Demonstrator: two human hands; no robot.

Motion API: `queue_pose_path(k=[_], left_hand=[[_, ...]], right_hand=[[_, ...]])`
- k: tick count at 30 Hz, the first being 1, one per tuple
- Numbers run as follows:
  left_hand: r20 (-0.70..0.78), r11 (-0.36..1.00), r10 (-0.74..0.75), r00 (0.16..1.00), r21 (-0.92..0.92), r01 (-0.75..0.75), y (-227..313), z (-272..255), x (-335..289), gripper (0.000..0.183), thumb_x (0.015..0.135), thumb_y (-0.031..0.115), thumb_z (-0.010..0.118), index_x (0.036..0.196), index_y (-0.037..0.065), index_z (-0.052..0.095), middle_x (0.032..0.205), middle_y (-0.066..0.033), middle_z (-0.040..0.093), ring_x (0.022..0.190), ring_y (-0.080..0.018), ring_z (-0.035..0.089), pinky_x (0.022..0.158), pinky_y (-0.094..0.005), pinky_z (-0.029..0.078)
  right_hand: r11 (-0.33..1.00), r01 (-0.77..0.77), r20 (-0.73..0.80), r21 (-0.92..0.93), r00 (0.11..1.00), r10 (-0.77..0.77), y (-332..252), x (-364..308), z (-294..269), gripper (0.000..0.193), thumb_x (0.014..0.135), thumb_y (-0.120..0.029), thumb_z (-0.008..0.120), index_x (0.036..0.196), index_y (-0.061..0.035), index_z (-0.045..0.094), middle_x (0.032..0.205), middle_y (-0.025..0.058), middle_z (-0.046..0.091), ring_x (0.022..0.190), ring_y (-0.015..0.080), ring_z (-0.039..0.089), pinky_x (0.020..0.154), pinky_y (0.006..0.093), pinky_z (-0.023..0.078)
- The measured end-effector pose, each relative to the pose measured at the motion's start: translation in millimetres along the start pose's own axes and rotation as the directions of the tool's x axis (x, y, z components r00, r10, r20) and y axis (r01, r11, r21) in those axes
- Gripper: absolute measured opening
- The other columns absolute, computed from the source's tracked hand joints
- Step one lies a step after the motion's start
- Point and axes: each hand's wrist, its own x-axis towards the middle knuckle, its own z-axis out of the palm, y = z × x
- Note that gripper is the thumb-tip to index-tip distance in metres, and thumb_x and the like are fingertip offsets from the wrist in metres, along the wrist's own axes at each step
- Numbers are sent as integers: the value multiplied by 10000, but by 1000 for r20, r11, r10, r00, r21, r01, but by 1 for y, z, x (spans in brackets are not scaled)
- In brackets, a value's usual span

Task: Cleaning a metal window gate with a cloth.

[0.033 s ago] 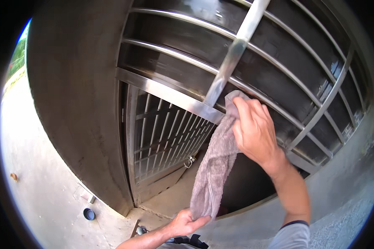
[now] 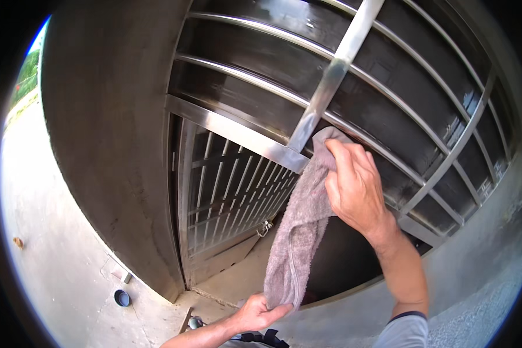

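Observation:
A mauve-grey terry cloth (image 2: 298, 232) stretches between my two hands. Its upper end is bunched in my right hand (image 2: 356, 188), whose fingers press it near a horizontal metal bar (image 2: 383, 149) of the window grille. Just left of that hand, the upright flat metal bar (image 2: 322, 95) meets the lower rail (image 2: 238, 132). My left hand (image 2: 260, 313) pinches the cloth's hanging lower end between thumb and fingers. A pale seam runs down the cloth's lower half. Whether the cloth touches the bar cannot be made out.
Below the rail a barred metal door (image 2: 232, 185) stands ajar, with a lock or latch (image 2: 265, 228) on it. A dark wall face (image 2: 107, 145) rises at left. On the concrete floor sits a small dark blue bowl (image 2: 122, 298). A rough grey wall (image 2: 475, 255) curves along the right.

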Motion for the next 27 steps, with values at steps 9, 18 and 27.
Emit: queue_pose_path(k=[9, 18, 27], left_hand=[[9, 998, 8, 1000, -61, -7, -1, -4, -1, 124, 997, 64, 690, 1108, 15, 717, 978, 4, 722, 900, -75, 639, 800, -296, 533], [-39, 998, -27, 999, -54, 25, 8, -6, -11, 143, 997, 89, 691, 1116, 16, 722, 973, 7, 724, 890, -72, 636, 797, -279, 525], [-20, 992, -21, 1000, -129, 18, -1, -8, -4, 143, 984, 47, 686, 1115, 5, 726, 980, 5, 726, 895, -82, 640, 803, -285, 528]], right_hand=[[999, -19, 120, 42, 993, 14, -16, 9, 6, 529, 834, -77, 721, 1313, 33, 524, 1109, 169, 675, 1019, 334, 613, 862, 433, 454], [997, 2, -73, -80, 997, -8, -1, -4, 16, 427, 841, -72, 678, 1247, 32, 594, 947, 127, 696, 974, 270, 638, 800, 428, 467], [981, 21, -33, -195, 999, -28, -8, -18, 16, 297, 831, -102, 664, 1114, -18, 630, 1037, 101, 636, 1004, 250, 634, 854, 374, 504]])
